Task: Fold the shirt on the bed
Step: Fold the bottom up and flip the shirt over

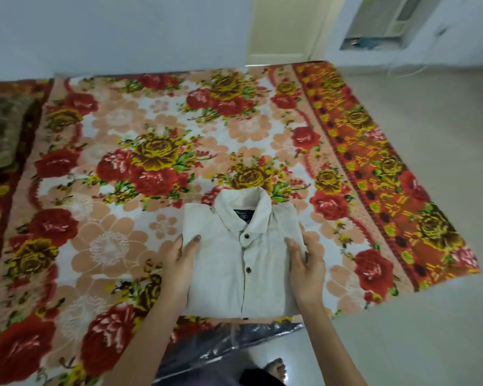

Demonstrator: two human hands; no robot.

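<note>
So the shirt [241, 260] is already folded down into a neat rectangle, off-white, collar up and facing the far side of the bed [156, 151], with 2 dark buttons seen on the front placket and a 3rd peeking out at the bottom fold. It's laid close to the near edge of the bed, a bit toward the right-hand corner, on top of a loud floral blanket [109, 246] done in red and yellow roses with a peach flower pattern between.

The left hand [180, 263] is placed along the shirt's left edge, fingers curled around the side with the thumb resting on top of the fabric, so the edge is lightly gripped rather than pressed flat. The right hand [304, 266] is set the same way on the right edge, thumb on top, fingers tucked around the side, holding the fold. How far the fingers go under the cloth can't really be told from this angle.

A shiny dark plastic sheet or bag [229, 341] is seen hanging off the near edge of the bed, just below the shirt. A brownish patterned pillow [0, 132] is parked at the far left edge. A bare foot [276, 370] is visible on the pale floor [416, 316] down below.
</note>
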